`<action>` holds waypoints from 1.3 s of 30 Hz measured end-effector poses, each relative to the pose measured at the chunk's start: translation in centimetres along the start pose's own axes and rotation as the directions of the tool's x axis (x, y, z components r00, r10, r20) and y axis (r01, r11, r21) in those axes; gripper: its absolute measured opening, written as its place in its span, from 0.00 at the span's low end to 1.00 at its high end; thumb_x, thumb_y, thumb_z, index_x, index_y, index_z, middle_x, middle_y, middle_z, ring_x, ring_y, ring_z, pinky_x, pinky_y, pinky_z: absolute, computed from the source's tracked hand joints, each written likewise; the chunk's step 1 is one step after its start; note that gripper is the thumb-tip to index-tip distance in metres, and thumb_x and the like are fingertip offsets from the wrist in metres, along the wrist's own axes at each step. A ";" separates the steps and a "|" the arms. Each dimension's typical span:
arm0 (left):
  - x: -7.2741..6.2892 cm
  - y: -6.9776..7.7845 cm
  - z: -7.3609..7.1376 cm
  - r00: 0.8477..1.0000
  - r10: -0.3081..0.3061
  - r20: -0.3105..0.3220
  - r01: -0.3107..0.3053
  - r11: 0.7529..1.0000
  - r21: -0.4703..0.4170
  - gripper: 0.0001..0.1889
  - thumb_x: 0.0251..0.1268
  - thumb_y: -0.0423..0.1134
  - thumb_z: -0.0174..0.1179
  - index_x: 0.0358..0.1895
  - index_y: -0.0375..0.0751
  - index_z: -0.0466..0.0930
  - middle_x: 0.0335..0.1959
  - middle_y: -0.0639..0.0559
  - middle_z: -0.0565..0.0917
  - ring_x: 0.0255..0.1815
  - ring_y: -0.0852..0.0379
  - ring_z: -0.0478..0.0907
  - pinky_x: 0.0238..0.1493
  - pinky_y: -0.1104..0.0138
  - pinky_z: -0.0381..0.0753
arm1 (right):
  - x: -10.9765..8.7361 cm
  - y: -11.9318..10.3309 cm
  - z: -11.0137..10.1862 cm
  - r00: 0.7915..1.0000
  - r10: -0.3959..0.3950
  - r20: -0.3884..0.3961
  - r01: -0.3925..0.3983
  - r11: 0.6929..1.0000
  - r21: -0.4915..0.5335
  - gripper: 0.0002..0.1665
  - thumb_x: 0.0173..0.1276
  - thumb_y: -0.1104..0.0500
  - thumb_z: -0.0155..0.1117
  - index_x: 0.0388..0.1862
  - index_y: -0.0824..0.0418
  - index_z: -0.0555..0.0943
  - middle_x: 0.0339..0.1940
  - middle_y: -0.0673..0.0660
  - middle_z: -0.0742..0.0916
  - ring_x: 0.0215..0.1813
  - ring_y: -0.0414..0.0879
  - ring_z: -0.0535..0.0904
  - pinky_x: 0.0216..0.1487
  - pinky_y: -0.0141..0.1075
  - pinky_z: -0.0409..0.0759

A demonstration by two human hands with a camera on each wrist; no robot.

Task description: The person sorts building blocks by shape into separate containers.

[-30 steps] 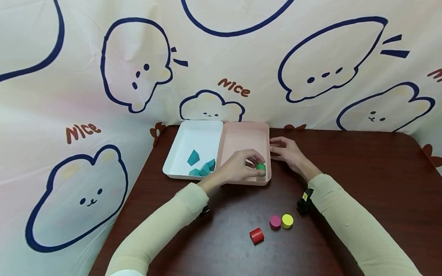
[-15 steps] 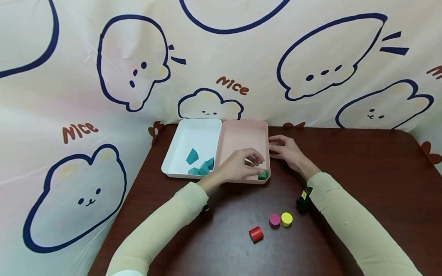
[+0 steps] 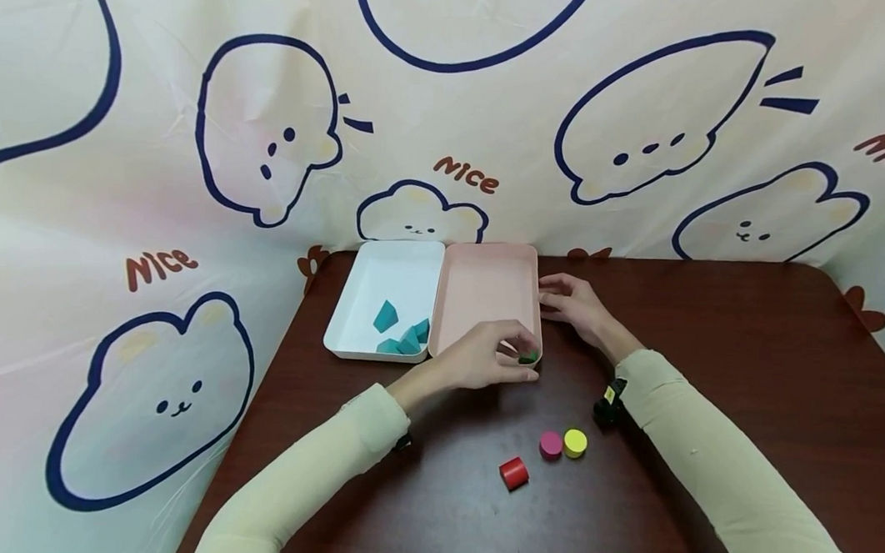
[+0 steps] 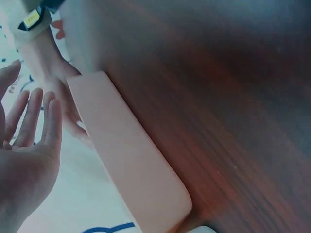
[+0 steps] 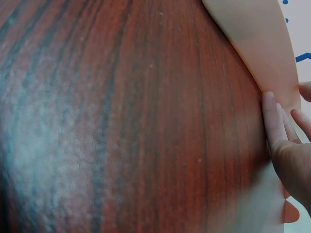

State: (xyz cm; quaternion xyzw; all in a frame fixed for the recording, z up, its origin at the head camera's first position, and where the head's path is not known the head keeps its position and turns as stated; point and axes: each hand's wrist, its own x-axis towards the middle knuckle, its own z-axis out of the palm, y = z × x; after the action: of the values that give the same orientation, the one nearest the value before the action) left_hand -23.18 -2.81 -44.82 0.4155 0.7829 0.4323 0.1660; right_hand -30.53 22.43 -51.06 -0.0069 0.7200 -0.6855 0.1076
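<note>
Tabletop (image 3: 754, 352) roomy rightward; left hand (image 3: 486, 353) loose-fingered at pink tray's (image 3: 491, 284) rim, right hand (image 3: 575, 305) straight-fingered against its wall

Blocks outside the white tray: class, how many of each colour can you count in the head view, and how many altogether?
Green block, partly hidden: 1
Red cylinder: 1
Magenta cylinder: 1
Yellow cylinder: 1
Total: 4

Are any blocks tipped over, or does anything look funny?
The red block lies on its side, while the magenta block and yellow block nearby stand round end up, so it looks tipped. Nothing looks spilled. The green block in the pink tray is mostly hidden by the left hand, so I can't tell.
</note>
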 end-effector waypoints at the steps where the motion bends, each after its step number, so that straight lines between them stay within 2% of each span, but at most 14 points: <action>1: -0.1 0.2 0.2 1.000 0.008 0.012 -0.008 1.000 -0.008 0.19 0.68 0.42 0.75 0.57 0.40 0.83 0.53 0.43 0.86 0.56 0.46 0.84 0.61 0.57 0.84 | -0.1 0.1 0.0 1.000 0.003 -0.002 -0.003 1.000 0.000 0.27 0.82 0.63 0.62 0.75 0.68 0.70 0.67 0.70 0.79 0.58 0.50 0.85 0.62 0.49 0.84; 6: -0.7 0.9 1.4 0.997 0.032 0.066 -0.030 0.999 -0.034 0.18 0.67 0.41 0.76 0.56 0.44 0.83 0.53 0.47 0.86 0.55 0.44 0.84 0.61 0.56 0.85 | -0.5 0.6 -0.2 1.000 0.012 -0.006 -0.012 1.000 0.008 0.27 0.82 0.64 0.61 0.75 0.70 0.70 0.67 0.71 0.79 0.55 0.47 0.86 0.61 0.48 0.85; 10: -1.0 1.3 2.2 0.994 0.063 0.094 -0.064 0.998 0.003 0.18 0.66 0.42 0.76 0.56 0.47 0.84 0.52 0.54 0.86 0.55 0.48 0.84 0.61 0.61 0.84 | -0.6 0.9 -0.4 1.000 0.007 -0.008 -0.007 1.000 0.011 0.28 0.82 0.63 0.61 0.75 0.70 0.69 0.67 0.72 0.79 0.53 0.44 0.86 0.64 0.51 0.83; 17: -1.5 1.2 3.3 0.986 0.083 0.142 -0.095 0.992 0.083 0.20 0.69 0.44 0.74 0.60 0.43 0.84 0.56 0.49 0.86 0.56 0.54 0.84 0.60 0.66 0.83 | -0.4 0.8 -0.3 1.000 -0.006 0.004 0.006 1.000 0.003 0.29 0.82 0.62 0.62 0.76 0.70 0.69 0.68 0.72 0.78 0.54 0.45 0.86 0.64 0.52 0.82; 24: -1.5 0.7 4.7 0.978 0.116 0.172 -0.137 0.984 0.114 0.20 0.69 0.44 0.74 0.59 0.40 0.84 0.54 0.51 0.86 0.53 0.59 0.83 0.58 0.73 0.81 | -0.3 0.6 -0.1 1.000 -0.008 -0.010 0.008 1.000 -0.008 0.26 0.82 0.63 0.62 0.74 0.69 0.71 0.66 0.70 0.79 0.55 0.48 0.85 0.60 0.48 0.85; 32: -1.8 0.9 6.2 0.968 0.126 0.215 -0.154 0.981 0.119 0.19 0.69 0.45 0.74 0.57 0.42 0.84 0.52 0.53 0.85 0.51 0.64 0.81 0.56 0.76 0.80 | -0.6 0.8 -0.1 1.000 -0.009 -0.011 0.009 1.000 -0.013 0.26 0.81 0.63 0.62 0.73 0.69 0.71 0.65 0.70 0.80 0.54 0.48 0.87 0.58 0.45 0.86; 39: -1.6 0.6 6.7 0.961 0.111 0.252 -0.154 0.976 0.157 0.19 0.69 0.49 0.74 0.57 0.47 0.84 0.50 0.59 0.84 0.50 0.69 0.79 0.54 0.78 0.78 | -0.1 0.6 0.0 1.000 -0.004 -0.019 0.004 1.000 -0.004 0.25 0.81 0.63 0.62 0.73 0.68 0.71 0.64 0.68 0.80 0.56 0.49 0.86 0.57 0.43 0.86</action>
State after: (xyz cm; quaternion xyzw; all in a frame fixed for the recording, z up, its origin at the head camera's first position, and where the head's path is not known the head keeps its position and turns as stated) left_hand -17.72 -0.32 -48.28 0.5296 0.7621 0.3180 0.1937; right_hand -30.33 22.46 -51.65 -0.0019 0.7224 -0.6843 0.0993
